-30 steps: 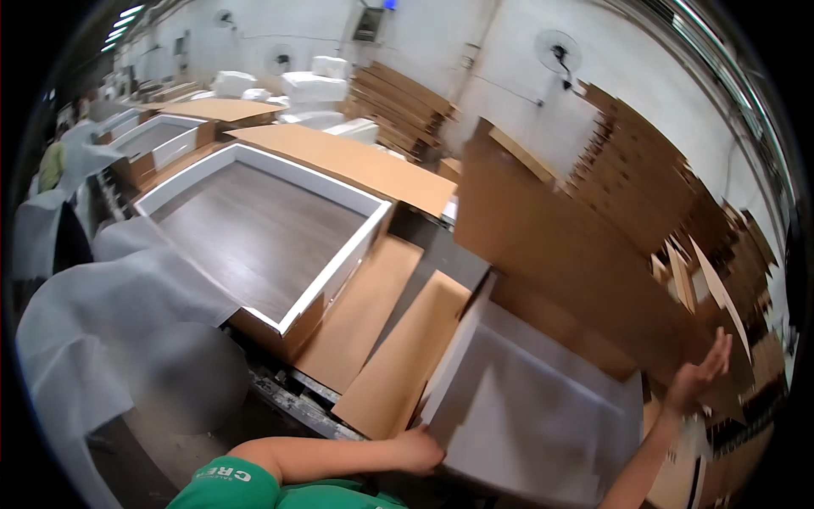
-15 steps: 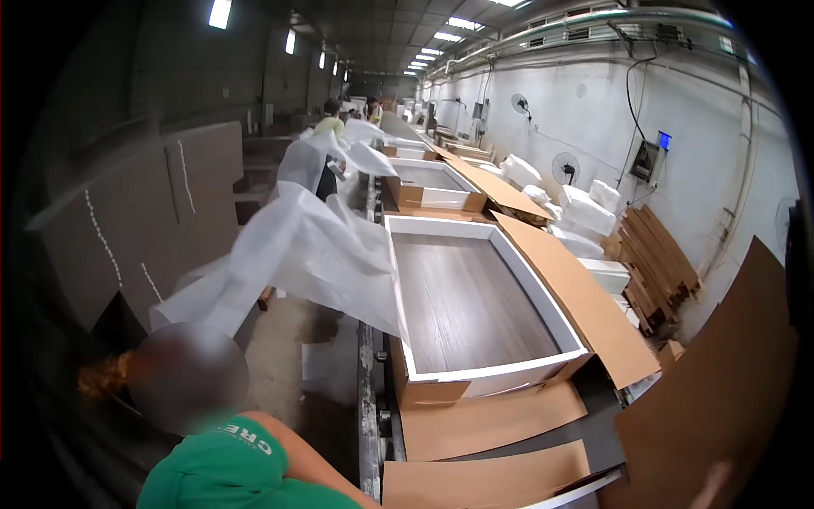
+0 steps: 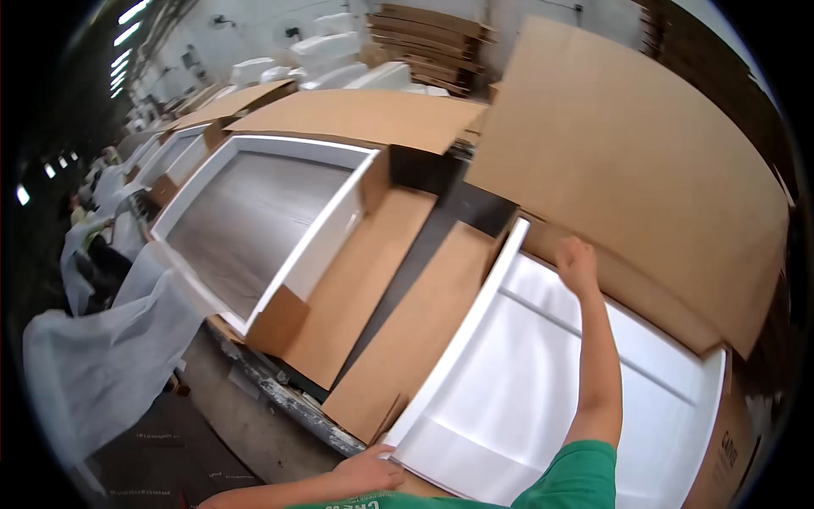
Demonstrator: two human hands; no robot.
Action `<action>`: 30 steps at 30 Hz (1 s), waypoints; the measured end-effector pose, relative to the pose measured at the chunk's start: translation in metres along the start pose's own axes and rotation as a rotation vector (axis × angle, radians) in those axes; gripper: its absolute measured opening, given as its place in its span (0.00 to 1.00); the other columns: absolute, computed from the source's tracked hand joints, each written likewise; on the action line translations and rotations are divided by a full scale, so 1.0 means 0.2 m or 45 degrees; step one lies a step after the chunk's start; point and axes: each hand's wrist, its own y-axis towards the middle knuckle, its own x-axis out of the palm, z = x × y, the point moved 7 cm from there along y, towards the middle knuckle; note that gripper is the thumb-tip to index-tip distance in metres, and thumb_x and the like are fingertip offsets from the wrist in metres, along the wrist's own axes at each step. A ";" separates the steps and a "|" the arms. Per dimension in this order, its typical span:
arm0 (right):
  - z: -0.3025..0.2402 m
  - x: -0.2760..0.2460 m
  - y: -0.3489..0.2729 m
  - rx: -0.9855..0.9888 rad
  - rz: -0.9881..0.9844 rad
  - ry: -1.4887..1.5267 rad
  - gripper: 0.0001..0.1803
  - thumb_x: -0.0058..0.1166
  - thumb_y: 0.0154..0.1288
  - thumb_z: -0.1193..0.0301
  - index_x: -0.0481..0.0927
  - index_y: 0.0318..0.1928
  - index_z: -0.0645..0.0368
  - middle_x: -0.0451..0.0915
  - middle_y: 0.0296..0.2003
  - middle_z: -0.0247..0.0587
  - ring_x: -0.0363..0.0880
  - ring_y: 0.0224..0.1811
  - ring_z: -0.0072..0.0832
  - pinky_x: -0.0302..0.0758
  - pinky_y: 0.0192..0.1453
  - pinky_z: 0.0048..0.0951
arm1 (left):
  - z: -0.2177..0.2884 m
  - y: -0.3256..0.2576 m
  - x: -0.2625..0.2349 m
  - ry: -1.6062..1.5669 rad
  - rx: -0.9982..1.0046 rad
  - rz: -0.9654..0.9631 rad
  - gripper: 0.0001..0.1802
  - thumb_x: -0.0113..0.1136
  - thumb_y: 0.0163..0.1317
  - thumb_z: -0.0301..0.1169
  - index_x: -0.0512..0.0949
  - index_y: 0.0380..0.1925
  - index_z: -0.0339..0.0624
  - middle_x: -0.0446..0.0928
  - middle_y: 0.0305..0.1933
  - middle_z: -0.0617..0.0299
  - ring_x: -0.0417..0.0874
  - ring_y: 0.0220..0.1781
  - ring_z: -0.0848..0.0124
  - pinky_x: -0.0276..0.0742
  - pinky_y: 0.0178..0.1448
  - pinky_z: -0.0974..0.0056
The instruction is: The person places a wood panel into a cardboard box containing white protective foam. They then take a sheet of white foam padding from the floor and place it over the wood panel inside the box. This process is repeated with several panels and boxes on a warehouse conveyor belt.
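Note:
A shallow carton [image 3: 716, 462] in front of me holds a white panel [image 3: 483, 399] lined along its sides with white edging [image 3: 462, 343]. At the carton's near left corner, my left hand [image 3: 370, 469] has its fingers closed at the end of this edging. My right hand [image 3: 578, 265] reaches across the panel to the far side, beside the raised cardboard flap [image 3: 627, 170]. Its fingers are curled, and what they hold, if anything, is hidden. A grey line crosses the white panel under my right forearm.
Left of it stands another carton with a brown wood-grain panel [image 3: 263, 212] inside white edging. Cardboard flaps [image 3: 407, 339] lie between the two cartons on a dark conveyor. Translucent wrapping sheet [image 3: 119, 365] hangs at the left. White foam blocks [image 3: 326, 51] and stacked cardboard [image 3: 432, 42] stand behind.
My view has swung right and down from the wood-grain panel's carton to the white panel's carton. Both my hands now show at this carton; a translucent sheet still hangs at the left.

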 end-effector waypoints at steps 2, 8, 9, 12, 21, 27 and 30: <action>0.03 0.00 -0.27 0.140 -0.386 -0.094 0.26 0.58 0.46 0.67 0.72 0.49 0.57 0.71 0.50 0.45 0.65 0.55 0.46 0.62 0.57 0.47 | -0.01 0.00 0.00 -0.021 -0.035 -0.016 0.04 0.44 0.55 0.28 0.70 0.28 0.46 0.72 0.27 0.63 0.78 0.39 0.69 0.50 0.66 0.57; 0.33 -0.13 -0.75 0.743 -0.898 -0.371 0.53 0.71 0.30 0.60 0.59 0.61 0.52 0.62 0.59 0.47 0.58 0.62 0.43 0.55 0.63 0.52 | 0.00 0.02 0.04 0.190 -0.074 -0.415 0.11 0.43 0.60 0.32 0.72 0.41 0.52 0.78 0.33 0.65 0.78 0.43 0.72 0.49 0.68 0.58; 0.36 -0.14 -0.76 0.675 -0.869 -0.410 0.53 0.73 0.25 0.58 0.63 0.58 0.52 0.65 0.56 0.47 0.62 0.60 0.44 0.60 0.60 0.49 | 0.03 0.05 -0.01 0.170 -0.159 -0.542 0.15 0.48 0.59 0.34 0.71 0.47 0.51 0.77 0.42 0.63 0.76 0.49 0.72 0.46 0.69 0.57; 0.34 -0.06 -0.67 0.482 -0.902 -0.473 0.40 0.69 0.32 0.61 0.68 0.52 0.54 0.71 0.50 0.47 0.69 0.53 0.43 0.70 0.53 0.40 | 0.01 0.01 -0.12 -0.520 -0.017 -0.163 0.24 0.55 0.57 0.34 0.67 0.55 0.51 0.73 0.51 0.59 0.72 0.56 0.72 0.41 0.70 0.57; 0.36 -0.19 -0.29 0.166 -0.156 -0.815 0.03 0.51 0.49 0.75 0.78 0.25 0.55 0.76 0.31 0.38 0.75 0.36 0.35 0.75 0.36 0.40 | -0.05 0.50 -0.17 -0.345 -0.047 -0.236 0.24 0.57 0.57 0.42 0.72 0.49 0.39 0.69 0.55 0.49 0.67 0.60 0.57 0.63 0.61 0.59; 0.42 -0.14 -0.19 0.404 0.007 -0.898 0.13 0.52 0.49 0.75 0.74 0.38 0.56 0.71 0.32 0.38 0.71 0.39 0.35 0.75 0.35 0.33 | -0.18 0.67 0.11 0.398 -0.202 -0.547 0.36 0.58 0.54 0.44 0.58 0.60 0.42 0.59 0.62 0.47 0.63 0.62 0.52 0.63 0.60 0.50; 0.45 -0.14 -0.28 0.536 0.025 -0.724 0.20 0.53 0.48 0.75 0.69 0.45 0.57 0.70 0.33 0.41 0.70 0.42 0.39 0.76 0.36 0.33 | -0.16 0.68 0.18 0.490 -0.170 -0.538 0.40 0.59 0.52 0.44 0.55 0.62 0.42 0.58 0.62 0.46 0.64 0.61 0.51 0.64 0.57 0.47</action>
